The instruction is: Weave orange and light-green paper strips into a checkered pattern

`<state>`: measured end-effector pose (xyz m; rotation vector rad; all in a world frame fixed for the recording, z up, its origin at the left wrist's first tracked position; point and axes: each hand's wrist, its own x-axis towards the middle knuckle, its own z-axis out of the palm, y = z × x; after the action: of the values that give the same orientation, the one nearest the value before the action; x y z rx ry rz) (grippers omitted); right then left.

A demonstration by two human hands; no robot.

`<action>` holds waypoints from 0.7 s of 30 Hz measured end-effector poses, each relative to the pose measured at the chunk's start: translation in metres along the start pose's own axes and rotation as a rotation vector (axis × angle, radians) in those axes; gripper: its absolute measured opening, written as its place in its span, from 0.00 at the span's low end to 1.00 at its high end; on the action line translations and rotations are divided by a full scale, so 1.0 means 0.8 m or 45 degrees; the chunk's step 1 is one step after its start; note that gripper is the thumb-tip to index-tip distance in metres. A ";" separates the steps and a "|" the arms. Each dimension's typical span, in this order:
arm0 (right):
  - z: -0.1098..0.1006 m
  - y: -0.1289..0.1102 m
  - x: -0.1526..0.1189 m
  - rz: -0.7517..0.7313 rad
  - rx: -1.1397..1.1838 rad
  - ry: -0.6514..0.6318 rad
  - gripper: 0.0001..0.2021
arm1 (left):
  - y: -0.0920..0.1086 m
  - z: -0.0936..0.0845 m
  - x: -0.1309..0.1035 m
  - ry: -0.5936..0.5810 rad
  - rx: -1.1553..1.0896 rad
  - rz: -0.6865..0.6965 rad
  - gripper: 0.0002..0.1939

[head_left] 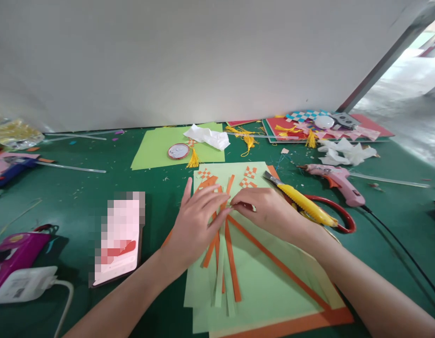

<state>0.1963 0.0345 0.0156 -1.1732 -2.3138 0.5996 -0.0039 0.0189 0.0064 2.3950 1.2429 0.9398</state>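
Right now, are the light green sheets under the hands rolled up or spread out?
Spread out: the light green sheets show their broad faces, and orange strips lie across them.

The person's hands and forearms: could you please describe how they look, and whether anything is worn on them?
The left hand and right hand are ungloved, with slim fingers; I see no rings. Both wrists lack a watch or bracelet. The left forearm and right forearm are uncovered, with no sleeve in view.
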 end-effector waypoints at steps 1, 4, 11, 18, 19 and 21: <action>-0.002 -0.002 0.000 -0.004 0.057 0.015 0.09 | -0.001 0.001 -0.001 -0.026 -0.015 -0.015 0.10; -0.010 -0.009 0.001 0.056 0.231 0.054 0.07 | 0.000 0.001 -0.002 -0.081 -0.120 -0.115 0.11; -0.012 -0.020 0.002 0.384 0.806 0.071 0.05 | 0.021 -0.003 0.001 -0.162 -0.402 -0.423 0.13; -0.011 -0.017 0.001 0.425 1.059 0.003 0.08 | 0.026 -0.013 0.007 -0.348 -1.001 -0.640 0.13; -0.012 -0.015 0.000 0.406 1.120 -0.024 0.09 | 0.025 -0.014 0.007 -0.388 -1.123 -0.654 0.14; -0.013 -0.012 -0.001 0.364 1.235 -0.085 0.09 | 0.023 -0.015 0.008 -0.460 -1.319 -0.672 0.18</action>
<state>0.1969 0.0304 0.0295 -0.9656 -1.5174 1.6314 0.0029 0.0128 0.0276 1.2613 0.8474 0.6764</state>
